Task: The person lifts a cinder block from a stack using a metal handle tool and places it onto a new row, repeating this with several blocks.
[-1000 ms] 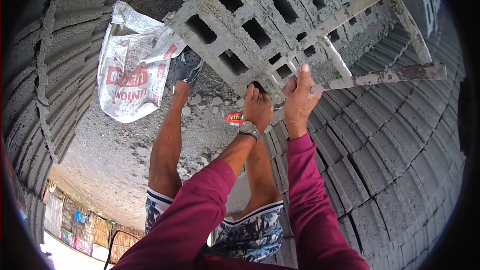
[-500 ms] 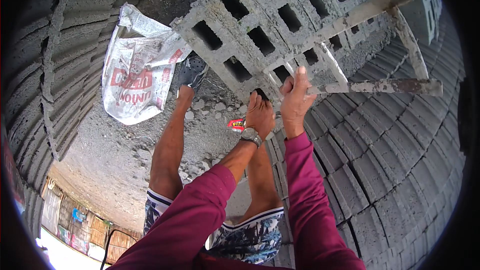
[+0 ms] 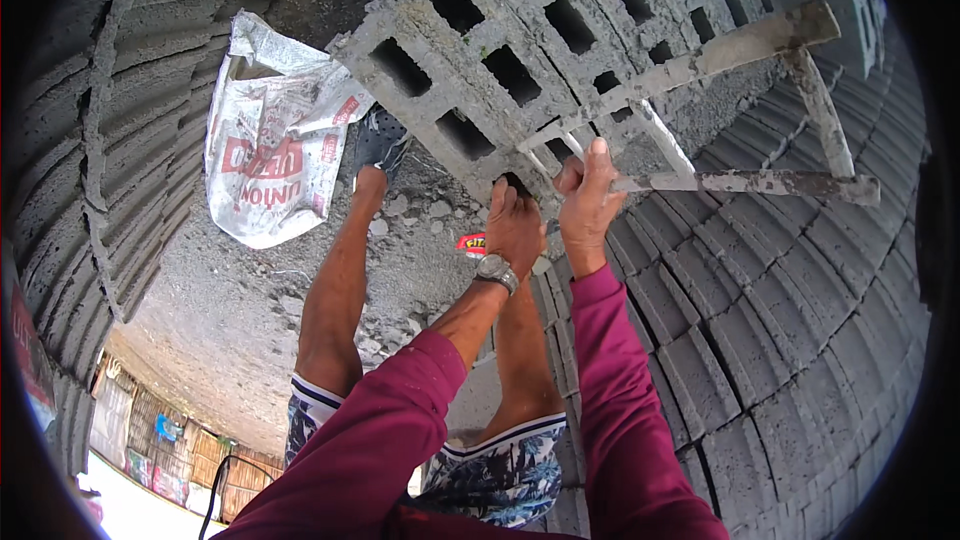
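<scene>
My left hand (image 3: 515, 228), with a watch on its wrist, has its fingers curled at the hole of the nearest hollow concrete block (image 3: 455, 165). Close beside it, my right hand (image 3: 590, 198) is closed around the near end of a ladder-like frame (image 3: 750, 182), its thumb pointing up along the bar. This worn, pale-smeared frame has two long bars joined by crosspieces and reaches away to the right, its far bar lying over the blocks. My palms hide the ends of what I grip.
Stacked grey blocks (image 3: 740, 340) fill the right side, and another stack (image 3: 150, 110) rises at left. A white printed sack (image 3: 270, 155) lies beside my shoe (image 3: 380, 138). A small red packet (image 3: 472, 243) rests on the gritty ground among stone bits.
The hollow blocks sit slightly farther left and up in the view, and the frame's far end has shifted a little. Both hands keep their holds, the left having moved slightly left.
</scene>
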Action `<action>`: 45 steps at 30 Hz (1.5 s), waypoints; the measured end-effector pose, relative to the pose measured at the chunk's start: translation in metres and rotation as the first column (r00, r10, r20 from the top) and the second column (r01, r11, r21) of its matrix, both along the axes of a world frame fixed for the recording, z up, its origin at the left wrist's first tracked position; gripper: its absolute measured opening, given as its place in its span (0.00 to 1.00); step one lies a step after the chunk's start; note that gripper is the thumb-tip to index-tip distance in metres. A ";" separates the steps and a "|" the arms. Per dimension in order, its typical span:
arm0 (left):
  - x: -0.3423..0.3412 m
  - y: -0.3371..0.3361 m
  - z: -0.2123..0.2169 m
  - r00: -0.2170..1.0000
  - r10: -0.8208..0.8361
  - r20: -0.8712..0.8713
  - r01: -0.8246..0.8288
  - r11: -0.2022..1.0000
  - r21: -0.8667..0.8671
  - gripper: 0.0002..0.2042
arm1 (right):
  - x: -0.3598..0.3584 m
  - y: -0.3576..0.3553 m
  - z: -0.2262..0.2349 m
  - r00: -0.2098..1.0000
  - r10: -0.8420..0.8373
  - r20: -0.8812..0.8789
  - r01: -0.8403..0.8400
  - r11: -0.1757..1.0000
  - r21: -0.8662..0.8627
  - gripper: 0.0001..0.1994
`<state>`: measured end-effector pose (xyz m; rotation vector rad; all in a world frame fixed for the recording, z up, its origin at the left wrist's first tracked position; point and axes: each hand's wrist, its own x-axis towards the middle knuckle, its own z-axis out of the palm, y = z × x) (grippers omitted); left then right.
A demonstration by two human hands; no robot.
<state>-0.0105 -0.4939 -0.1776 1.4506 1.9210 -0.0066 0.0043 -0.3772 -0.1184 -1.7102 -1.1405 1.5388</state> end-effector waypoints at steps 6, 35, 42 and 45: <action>-0.003 -0.019 -0.001 1.000 0.024 -0.018 -0.023 0.999 0.024 0.24 | 0.005 0.015 0.037 0.986 -0.098 -0.133 0.097 0.995 -0.017 0.27; -0.019 -0.033 -0.014 0.987 -0.109 -0.120 0.132 0.970 0.204 0.16 | 0.010 -0.006 0.109 0.929 0.291 -0.231 -0.130 0.837 0.531 0.27; -0.015 -0.028 -0.013 0.998 -0.059 -0.034 0.066 0.965 0.254 0.19 | 0.024 -0.045 0.038 0.998 -0.057 0.039 0.046 0.970 0.237 0.23; -0.017 -0.036 -0.012 0.993 -0.090 -0.082 0.106 0.971 0.216 0.20 | 0.023 -0.018 0.109 0.961 0.070 -0.267 0.052 0.903 0.427 0.24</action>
